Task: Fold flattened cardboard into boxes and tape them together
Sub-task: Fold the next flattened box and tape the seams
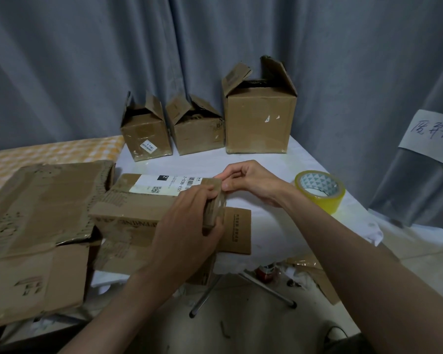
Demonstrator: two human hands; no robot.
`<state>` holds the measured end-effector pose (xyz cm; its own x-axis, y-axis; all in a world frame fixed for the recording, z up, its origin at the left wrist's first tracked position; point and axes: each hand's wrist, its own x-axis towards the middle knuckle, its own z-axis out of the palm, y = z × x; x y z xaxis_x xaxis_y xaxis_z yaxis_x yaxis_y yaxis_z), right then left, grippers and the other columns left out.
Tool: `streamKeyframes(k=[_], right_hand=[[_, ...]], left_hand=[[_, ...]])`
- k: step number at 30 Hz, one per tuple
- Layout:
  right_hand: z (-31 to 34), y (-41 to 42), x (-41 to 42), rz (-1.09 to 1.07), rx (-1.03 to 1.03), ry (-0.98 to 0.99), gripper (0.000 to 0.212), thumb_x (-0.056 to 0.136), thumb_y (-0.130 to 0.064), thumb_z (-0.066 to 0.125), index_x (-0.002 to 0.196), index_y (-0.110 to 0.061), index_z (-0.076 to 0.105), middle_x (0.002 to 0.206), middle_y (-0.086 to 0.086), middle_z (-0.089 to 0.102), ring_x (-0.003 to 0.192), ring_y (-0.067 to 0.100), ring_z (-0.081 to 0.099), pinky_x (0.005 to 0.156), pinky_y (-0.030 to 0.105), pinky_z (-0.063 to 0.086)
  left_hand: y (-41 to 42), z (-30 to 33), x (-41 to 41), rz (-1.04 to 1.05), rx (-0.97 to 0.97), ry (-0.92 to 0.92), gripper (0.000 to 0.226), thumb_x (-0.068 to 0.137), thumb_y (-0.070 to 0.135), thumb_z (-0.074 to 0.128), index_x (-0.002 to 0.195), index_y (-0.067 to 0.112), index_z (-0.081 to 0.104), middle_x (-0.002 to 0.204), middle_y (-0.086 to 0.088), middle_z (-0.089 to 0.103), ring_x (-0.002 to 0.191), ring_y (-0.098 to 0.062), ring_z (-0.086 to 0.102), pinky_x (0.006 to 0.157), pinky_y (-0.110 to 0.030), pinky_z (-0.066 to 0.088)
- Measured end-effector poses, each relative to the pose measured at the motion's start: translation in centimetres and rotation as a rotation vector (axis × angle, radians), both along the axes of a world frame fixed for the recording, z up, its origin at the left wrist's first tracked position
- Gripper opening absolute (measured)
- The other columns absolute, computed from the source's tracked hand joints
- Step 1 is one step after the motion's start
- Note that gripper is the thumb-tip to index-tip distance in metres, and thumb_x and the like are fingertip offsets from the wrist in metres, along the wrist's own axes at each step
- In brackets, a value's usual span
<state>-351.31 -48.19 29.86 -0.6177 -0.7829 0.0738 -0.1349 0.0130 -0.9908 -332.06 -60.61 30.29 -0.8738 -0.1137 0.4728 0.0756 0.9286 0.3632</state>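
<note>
Two bare forearms reaching in from the bottom edge, over a tiled floor [253, 328] and a metal desk leg [210, 292]. Left hand [189, 226] laid over the right end of a small cardboard box [138, 213] near the front edge of the desk [279, 221], grip curled round an upright end flap [215, 203], thumb on the near side. Right hand [248, 182] just beyond, fingertips [226, 186] pinched on the top edge of that same flap. Box lying on its side, white shipping label [164, 185] with barcode and QR code on its upper face, another flap [237, 231] lying flat on the white cloth to the right. Large flattened cardboard sheet [41, 226], torn and tape-scarred, beside the box on the left, overhanging the desk front. Roll of yellowish clear packing tape [320, 190] standing near the right edge of the desk, apart from both hands. Three folded boxes in a row at the back, top flaps partly open: small box with a sticker [146, 134], middle box [197, 131], tall box [258, 118] on the right. Yellow-and-white checked cloth [49, 154] at far left. Grey curtain [215, 47] behind everything, handwritten paper note [430, 134] pinned on it at right.
</note>
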Motion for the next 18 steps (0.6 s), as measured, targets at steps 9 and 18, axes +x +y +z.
streamKeyframes(k=[9,18], right_hand=[[1.1,1.1,0.8,0.196,0.11,0.019,0.042,0.081,-0.001,0.077,0.12,-0.008,0.062,0.114,0.02,0.063,0.103,0.024,0.065,0.098,0.037,0.053],[1.1,0.6,1.7,0.021,0.027,0.176,0.027,0.075,0.009,0.079,0.097,-0.002,0.067,0.089,0.021,0.065,0.08,0.015,0.065,0.08,0.025,0.055]], left_hand=[[0.2,0.3,0.0,0.053,-0.271,-0.103,0.071,0.095,0.048,0.021,0.153,0.008,0.028,0.158,-0.012,0.032,0.146,-0.023,0.031,0.119,-0.03,0.016],[0.1,0.2,0.0,0.037,-0.341,-0.126,0.073,0.095,0.047,0.002,0.156,0.01,0.019,0.163,-0.009,0.02,0.15,-0.017,0.017,0.121,-0.025,0.006]])
